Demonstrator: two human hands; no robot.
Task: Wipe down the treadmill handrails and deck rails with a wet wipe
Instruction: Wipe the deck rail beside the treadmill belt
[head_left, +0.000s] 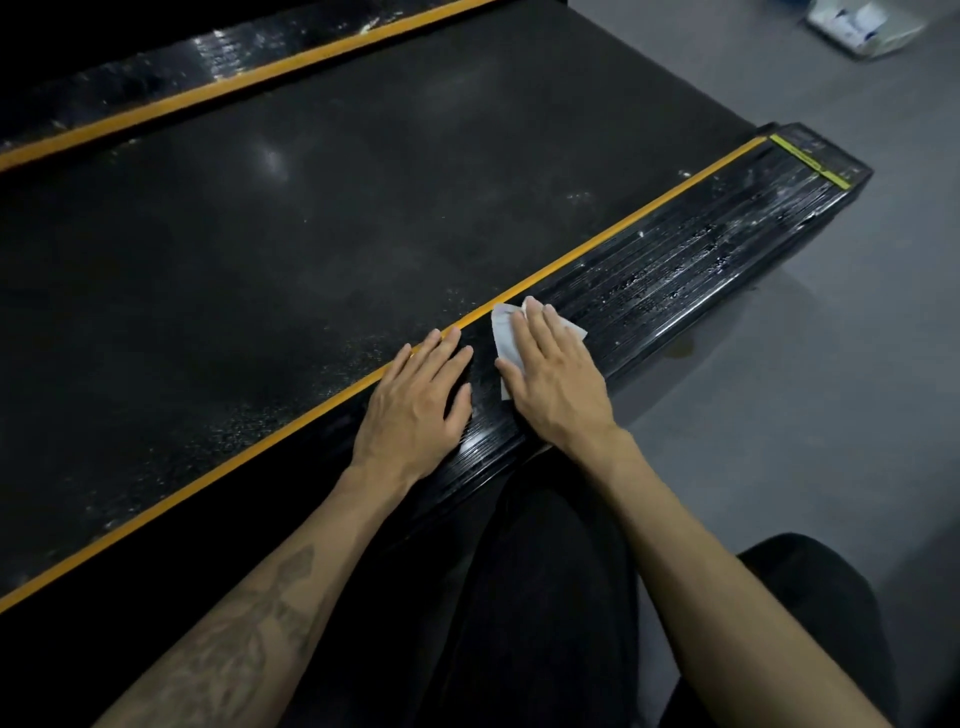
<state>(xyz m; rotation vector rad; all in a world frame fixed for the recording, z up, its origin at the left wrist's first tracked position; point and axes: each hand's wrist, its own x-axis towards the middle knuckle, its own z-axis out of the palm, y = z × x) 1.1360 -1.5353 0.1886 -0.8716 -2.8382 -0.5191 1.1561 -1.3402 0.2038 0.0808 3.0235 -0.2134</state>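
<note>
Pressing a white wet wipe (505, 332) flat under straight fingers, the right hand (553, 371) works the ribbed black deck rail (675, 280). Left hand (415, 410) rests open alongside. Next, probably, a push toward the still-speckled far end.

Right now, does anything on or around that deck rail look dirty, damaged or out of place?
Yes: white specks and wet-looking streaks cover the near deck rail ahead of the wet wipe pressed flat under the right hand. A brownish stain marks the floor beside the rail. The left hand rests flat; no damage shows.
</note>
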